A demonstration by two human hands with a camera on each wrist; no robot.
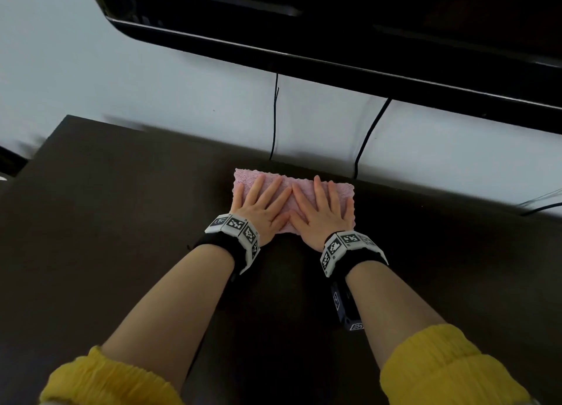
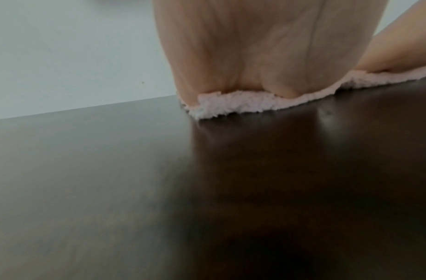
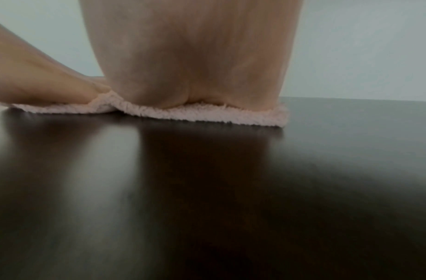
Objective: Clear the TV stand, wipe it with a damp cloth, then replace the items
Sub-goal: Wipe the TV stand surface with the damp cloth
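A pink fluffy cloth [image 1: 342, 190] lies flat on the dark brown TV stand top [image 1: 121, 210], close to its back edge. My left hand [image 1: 263, 202] presses on the cloth's left half with straight, spread fingers. Beside it my right hand [image 1: 319, 208] presses flat on the right half, the two thumbs almost touching. In the left wrist view the heel of the left hand [image 2: 243, 56] bears on the cloth's fuzzy edge [image 2: 231, 106]. The right wrist view shows the right palm heel [image 3: 190, 56] on the cloth [image 3: 207, 113], with the other hand at the left.
A large black TV [image 1: 365, 39] hangs above the stand against a pale wall [image 1: 121, 79]. Two black cables [image 1: 275, 115] [image 1: 369, 134] drop from it behind the stand's back edge. More cable shows at the far right [image 1: 541, 205]. The stand's left corner [image 1: 65, 118] is near.
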